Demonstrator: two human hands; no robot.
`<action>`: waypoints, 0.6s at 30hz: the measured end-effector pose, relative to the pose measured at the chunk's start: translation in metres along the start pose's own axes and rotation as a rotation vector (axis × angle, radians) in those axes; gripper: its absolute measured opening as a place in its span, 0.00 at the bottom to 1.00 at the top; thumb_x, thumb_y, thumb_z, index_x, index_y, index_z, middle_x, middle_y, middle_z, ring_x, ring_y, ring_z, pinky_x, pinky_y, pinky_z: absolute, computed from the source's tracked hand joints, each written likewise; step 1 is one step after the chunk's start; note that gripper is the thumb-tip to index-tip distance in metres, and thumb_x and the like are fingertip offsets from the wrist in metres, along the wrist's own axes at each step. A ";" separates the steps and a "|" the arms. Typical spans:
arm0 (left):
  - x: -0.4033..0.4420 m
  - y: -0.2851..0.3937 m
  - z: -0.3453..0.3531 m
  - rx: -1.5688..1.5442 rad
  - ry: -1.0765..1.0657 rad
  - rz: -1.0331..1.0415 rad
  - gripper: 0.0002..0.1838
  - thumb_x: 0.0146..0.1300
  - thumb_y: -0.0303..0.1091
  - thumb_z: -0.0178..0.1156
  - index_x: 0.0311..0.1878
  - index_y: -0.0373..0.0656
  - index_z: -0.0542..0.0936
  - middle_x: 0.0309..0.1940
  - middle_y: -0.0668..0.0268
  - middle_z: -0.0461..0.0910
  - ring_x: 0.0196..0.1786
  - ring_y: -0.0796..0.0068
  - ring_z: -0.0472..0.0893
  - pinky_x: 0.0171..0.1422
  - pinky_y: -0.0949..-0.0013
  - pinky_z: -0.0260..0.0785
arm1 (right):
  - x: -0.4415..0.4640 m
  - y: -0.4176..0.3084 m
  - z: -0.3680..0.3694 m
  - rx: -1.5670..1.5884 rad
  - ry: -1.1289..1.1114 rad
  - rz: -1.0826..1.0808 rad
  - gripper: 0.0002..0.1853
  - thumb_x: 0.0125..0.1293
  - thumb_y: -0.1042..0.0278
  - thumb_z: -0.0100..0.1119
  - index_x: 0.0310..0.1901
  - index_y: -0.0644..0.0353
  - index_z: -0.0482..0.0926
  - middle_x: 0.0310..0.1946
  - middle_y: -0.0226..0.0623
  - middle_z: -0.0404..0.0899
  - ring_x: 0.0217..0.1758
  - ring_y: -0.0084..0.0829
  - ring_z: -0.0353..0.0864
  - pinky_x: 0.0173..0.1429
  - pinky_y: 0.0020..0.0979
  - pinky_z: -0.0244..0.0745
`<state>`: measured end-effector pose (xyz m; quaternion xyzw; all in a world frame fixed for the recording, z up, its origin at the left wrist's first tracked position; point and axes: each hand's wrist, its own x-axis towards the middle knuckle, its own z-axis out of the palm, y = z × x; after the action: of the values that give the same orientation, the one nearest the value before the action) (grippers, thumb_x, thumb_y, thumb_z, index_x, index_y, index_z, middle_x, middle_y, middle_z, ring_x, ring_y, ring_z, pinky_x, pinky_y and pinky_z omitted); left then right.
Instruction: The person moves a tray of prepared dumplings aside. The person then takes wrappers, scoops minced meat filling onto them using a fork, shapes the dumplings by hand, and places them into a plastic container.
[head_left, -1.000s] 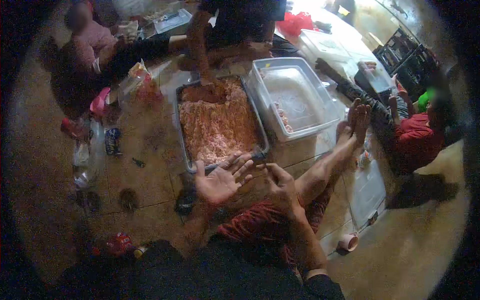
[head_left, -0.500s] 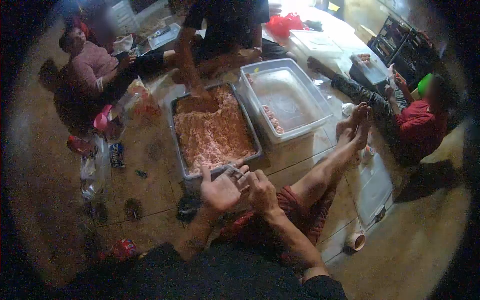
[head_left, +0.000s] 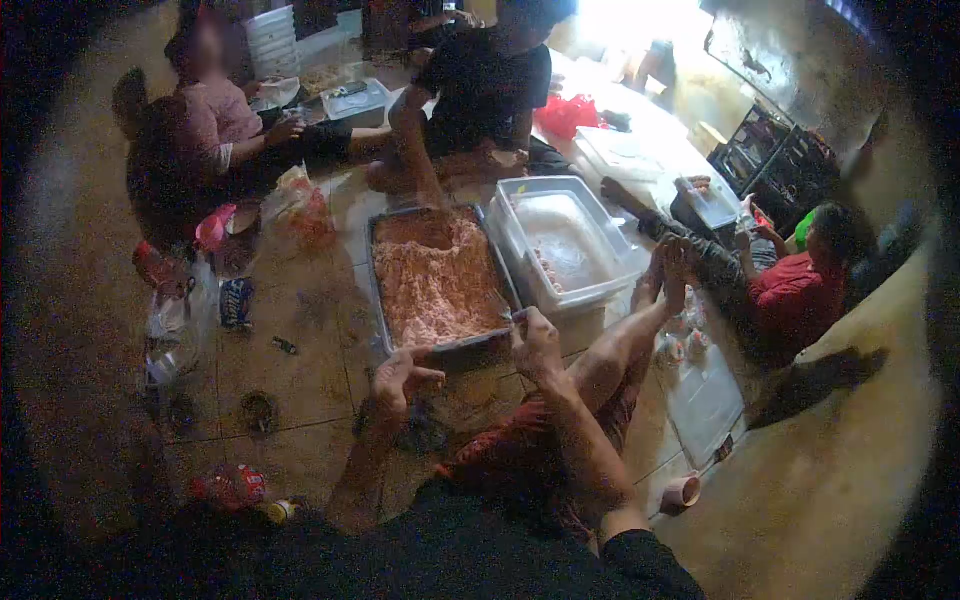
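Observation:
A dark-rimmed tub (head_left: 376, 290) full of reddish minced mixture (head_left: 440, 275) stands in front of me. My left hand (head_left: 405, 378) is just below its near edge, palm turned inward, thumb and fingers apart, holding nothing visible. Near the tub's right corner, my right hand (head_left: 537, 345) has its fingers closed round a small thin tool (head_left: 503, 303), which is hard to make out. A clear plastic box (head_left: 585, 297) with a few small pink pieces along its left side is right of the tub.
Across the tub, a person in black (head_left: 478, 90) reaches into the mixture. Other people sit at the left and right. A pink cup (head_left: 681, 492) and a flat clear lid (head_left: 705, 400) lie at the right; plastic bags (head_left: 180, 315) and a blue packet (head_left: 236, 302) are at the left.
My hands were close together, with my right fingers at my left ones; now they are apart. My right hand has moved up toward the tub's corner. The view has tilted up.

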<state>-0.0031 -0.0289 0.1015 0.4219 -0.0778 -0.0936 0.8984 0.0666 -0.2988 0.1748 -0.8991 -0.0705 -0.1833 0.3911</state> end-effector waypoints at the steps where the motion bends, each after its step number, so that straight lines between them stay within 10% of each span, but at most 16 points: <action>1: 0.003 -0.012 -0.021 -0.002 -0.030 0.019 0.24 0.80 0.46 0.51 0.66 0.35 0.73 0.56 0.54 0.82 0.53 0.59 0.85 0.59 0.58 0.77 | 0.001 0.013 0.005 -0.024 -0.048 0.033 0.08 0.70 0.69 0.62 0.43 0.65 0.80 0.39 0.56 0.85 0.45 0.56 0.86 0.47 0.48 0.79; 7: -0.006 -0.038 0.016 0.418 0.129 -0.071 0.15 0.78 0.33 0.56 0.62 0.38 0.75 0.50 0.56 0.85 0.47 0.65 0.87 0.49 0.63 0.80 | 0.002 0.062 0.015 -0.024 -0.195 -0.042 0.07 0.66 0.72 0.62 0.41 0.66 0.79 0.33 0.52 0.82 0.38 0.49 0.85 0.44 0.42 0.78; 9: -0.001 -0.049 0.018 1.017 0.073 -0.088 0.15 0.74 0.37 0.62 0.57 0.39 0.80 0.47 0.57 0.87 0.47 0.67 0.86 0.50 0.64 0.78 | 0.011 0.056 0.005 -0.024 -0.271 -0.003 0.06 0.64 0.73 0.62 0.39 0.66 0.78 0.31 0.51 0.81 0.36 0.47 0.84 0.43 0.41 0.78; 18: 0.003 -0.111 -0.013 1.407 0.126 -0.044 0.19 0.60 0.36 0.69 0.50 0.34 0.82 0.45 0.45 0.85 0.51 0.46 0.85 0.53 0.53 0.78 | 0.015 0.117 -0.006 0.267 -0.211 -0.022 0.06 0.69 0.72 0.63 0.43 0.65 0.81 0.30 0.37 0.81 0.35 0.25 0.79 0.41 0.30 0.75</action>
<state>-0.0084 -0.0899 0.0075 0.9087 -0.0592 -0.0147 0.4130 0.1102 -0.3833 0.1052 -0.8527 -0.1446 -0.0811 0.4954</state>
